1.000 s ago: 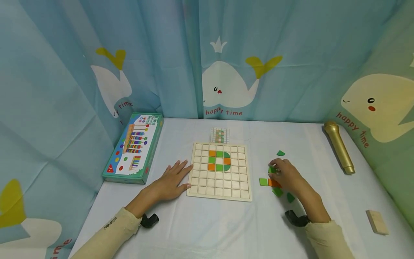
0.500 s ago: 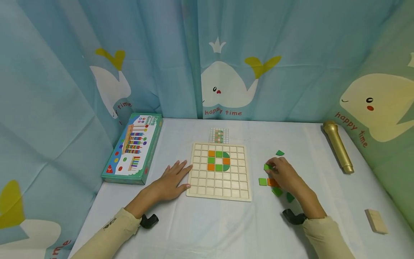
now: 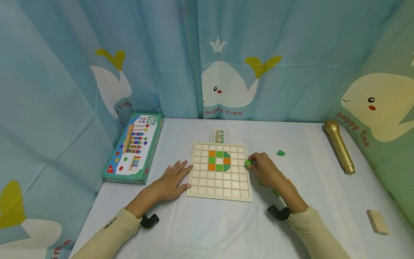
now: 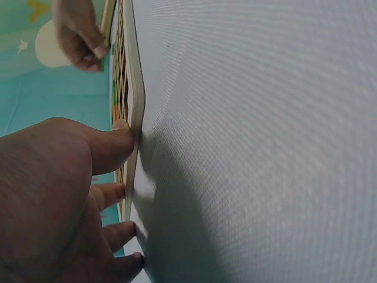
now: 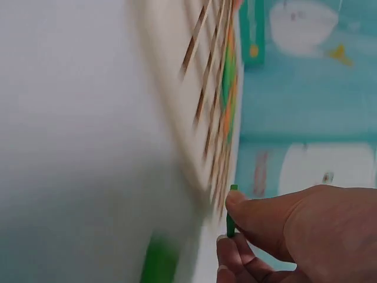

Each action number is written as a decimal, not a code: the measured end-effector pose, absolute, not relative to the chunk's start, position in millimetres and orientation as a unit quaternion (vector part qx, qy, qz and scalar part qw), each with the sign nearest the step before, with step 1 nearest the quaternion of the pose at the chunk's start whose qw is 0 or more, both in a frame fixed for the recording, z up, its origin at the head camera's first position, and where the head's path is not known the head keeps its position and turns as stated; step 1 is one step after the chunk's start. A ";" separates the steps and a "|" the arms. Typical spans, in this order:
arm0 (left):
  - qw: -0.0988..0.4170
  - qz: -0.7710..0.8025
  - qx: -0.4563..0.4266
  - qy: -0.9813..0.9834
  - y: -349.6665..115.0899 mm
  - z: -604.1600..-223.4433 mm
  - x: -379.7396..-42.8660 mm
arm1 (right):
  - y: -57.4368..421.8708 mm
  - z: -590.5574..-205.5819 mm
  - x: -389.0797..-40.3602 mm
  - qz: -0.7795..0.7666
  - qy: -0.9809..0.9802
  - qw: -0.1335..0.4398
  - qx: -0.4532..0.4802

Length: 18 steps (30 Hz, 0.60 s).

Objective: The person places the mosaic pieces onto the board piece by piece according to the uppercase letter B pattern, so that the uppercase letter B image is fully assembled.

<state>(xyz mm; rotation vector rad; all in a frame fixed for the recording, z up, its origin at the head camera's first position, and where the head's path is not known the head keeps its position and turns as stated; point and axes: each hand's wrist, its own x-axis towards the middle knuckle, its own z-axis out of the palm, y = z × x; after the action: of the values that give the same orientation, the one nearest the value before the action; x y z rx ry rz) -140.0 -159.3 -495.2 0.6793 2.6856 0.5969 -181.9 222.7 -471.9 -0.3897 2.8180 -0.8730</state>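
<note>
My left hand (image 3: 170, 184) lies with spread fingers on the table and touches the left edge of a wooden grid board (image 3: 219, 187). In the left wrist view its thumb (image 4: 115, 147) rests on the board's rim. My right hand (image 3: 264, 169) pinches a green tile (image 5: 231, 219) between thumb and fingertips, over the board's right edge in the head view. Set in the board's upper middle are orange squares (image 3: 212, 153), green squares (image 3: 219, 154) and two dark green rounded pieces (image 3: 226, 168), arranged around one bare cell (image 3: 219, 160).
Loose tiles lie right of the board, partly hidden under my right arm; a dark green quarter piece (image 3: 281, 153) shows beyond. A small pattern card (image 3: 220, 135) lies behind the board. Around stand a game box (image 3: 133, 147), a gold microphone (image 3: 339, 147) and a wooden block (image 3: 377, 222).
My right hand has lifted a green tile from the loose pile and carried it left to the board's right edge. The left hand has stayed in place.
</note>
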 end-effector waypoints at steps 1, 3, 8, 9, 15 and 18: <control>0.153 0.209 0.236 0.937 -159.2 -494.7 -139.6 | 214.2 -470.6 -180.9 -0.294 0.942 0.083 -0.141; 0.153 0.209 0.236 0.937 -158.9 -494.0 -139.3 | 195.9 -469.2 -177.6 -0.293 0.938 0.083 -0.162; 0.151 0.209 0.237 0.937 -159.6 -494.1 -139.3 | 155.0 -470.6 -167.9 -0.281 0.932 0.076 -0.216; 0.150 0.210 0.238 0.936 -159.9 -494.4 -139.4 | 148.0 -470.9 -166.5 -0.280 0.931 0.075 -0.222; 0.146 0.205 0.243 0.937 -160.9 -497.6 -140.5 | 116.9 -476.3 -159.8 -0.271 0.930 0.056 -0.242; 0.147 0.205 0.244 0.936 -161.2 -498.2 -140.9 | 110.0 -480.7 -157.0 -0.246 0.932 0.020 -0.265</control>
<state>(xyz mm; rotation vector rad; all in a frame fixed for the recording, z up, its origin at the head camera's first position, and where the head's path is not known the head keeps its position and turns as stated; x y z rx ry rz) -140.9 -161.2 -498.2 0.7029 2.6956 0.5890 -157.0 110.0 -480.7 -0.8213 2.8920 -0.7616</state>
